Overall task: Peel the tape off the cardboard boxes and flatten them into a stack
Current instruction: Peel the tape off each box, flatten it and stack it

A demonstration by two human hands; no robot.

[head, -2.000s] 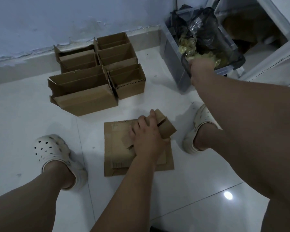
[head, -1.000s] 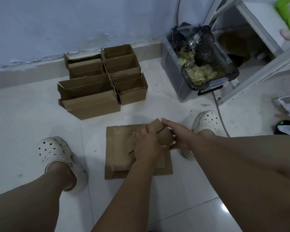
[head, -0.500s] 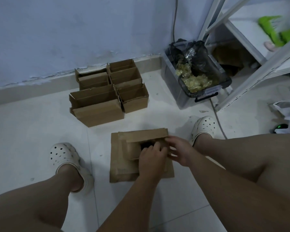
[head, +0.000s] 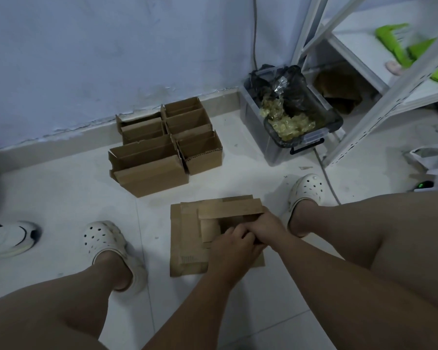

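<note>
On top of the flattened stack (head: 185,251), toward its far right corner, sat a small cardboard box (head: 228,214), partly collapsed. Its long axis ran left to right across the stack, the far flap lying flat along that line and the open side facing up.

Left hand (head: 234,246) and right hand (head: 267,228) met at the box's near right edge. Fingers of both were curled and pressed together, gripping the cardboard there; the right hand lay partly over the left fingers. Which flap each held could not be made out.

Stack itself lay flat on the tiled floor (head: 61,198).

Beyond the stack and a little left, against the wall (head: 86,59), stood a cluster of open boxes (head: 162,147), touching one another, tops up, some flaps folded inward.

Beyond the stack to the right stood a clear plastic bin (head: 276,147) lined with a black bag (head: 291,97) and holding wads of crumpled yellowish tape (head: 288,123).

Either side of the stack: one white clog (head: 104,238) left, another clog (head: 306,188) right. Far left of the stack, a white sneaker (head: 8,236).
</note>
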